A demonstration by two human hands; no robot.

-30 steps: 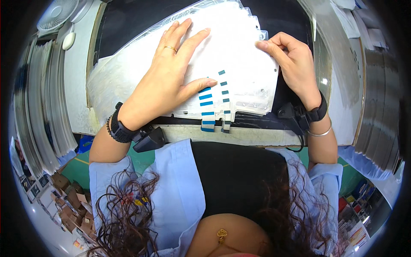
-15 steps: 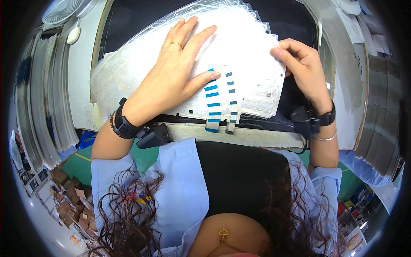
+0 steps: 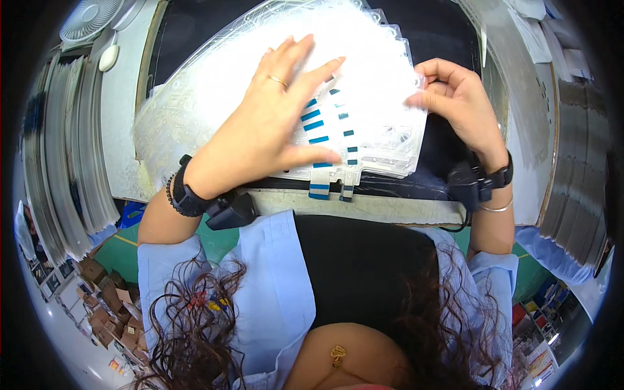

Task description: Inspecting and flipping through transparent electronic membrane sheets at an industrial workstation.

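A fanned stack of thin, clear plastic film sheets with fine printed circuit lines (image 3: 383,123) lies before me, glaring white in its middle. Short tails with blue stripes (image 3: 318,190) show in rows along its near side. Across the top sheet my left hand (image 3: 263,120) is spread, slightly blurred, its thumb by the striped tails. At the right edge, my right hand (image 3: 461,104) pinches the film sheets between thumb and fingers. How many sheets it grips cannot be made out.
Beneath the sheets is a black work surface (image 3: 448,32), bordered by a pale table edge (image 3: 403,209). Tall stacks of sheets stand at the left (image 3: 71,149) and right (image 3: 575,175). A white fan (image 3: 88,18) and a white computer mouse (image 3: 109,57) sit at the far left.
My left hand has slid a little right and nearer to me, its thumb lower over the striped tails. The sheets have shifted slightly left. My right hand's fingers have closed on the sheet edge.
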